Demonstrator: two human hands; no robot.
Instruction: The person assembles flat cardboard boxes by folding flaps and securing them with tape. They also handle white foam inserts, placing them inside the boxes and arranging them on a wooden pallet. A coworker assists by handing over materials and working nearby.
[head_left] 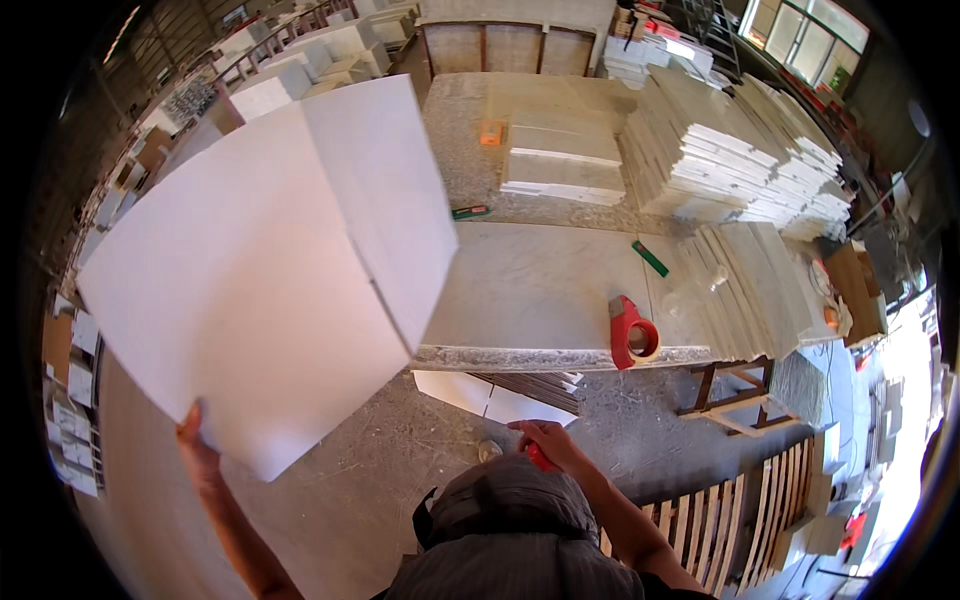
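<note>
My left hand (197, 440) grips the lower left edge of a large white cardboard sheet (250, 270). It looks like a flattened box, with a fold line and a short slit, and is raised beside the bench on the left. My right hand (548, 443) is closed in front of me, around a small red thing (541, 458) whose kind I cannot make out. More white folded cardboard (500, 395) with brown edges lies below the bench's front edge. On the bench (540, 290), a red tape dispenser (622, 325) sits at the front edge.
Two green tools (650, 258) and a small orange box (491, 133) lie on the bench. Stacked pale stone slabs (700, 150) fill its far right, with thinner slabs (750, 280) nearer. Wooden slatted pallets (720, 530) and a wooden stand (740, 395) are at right.
</note>
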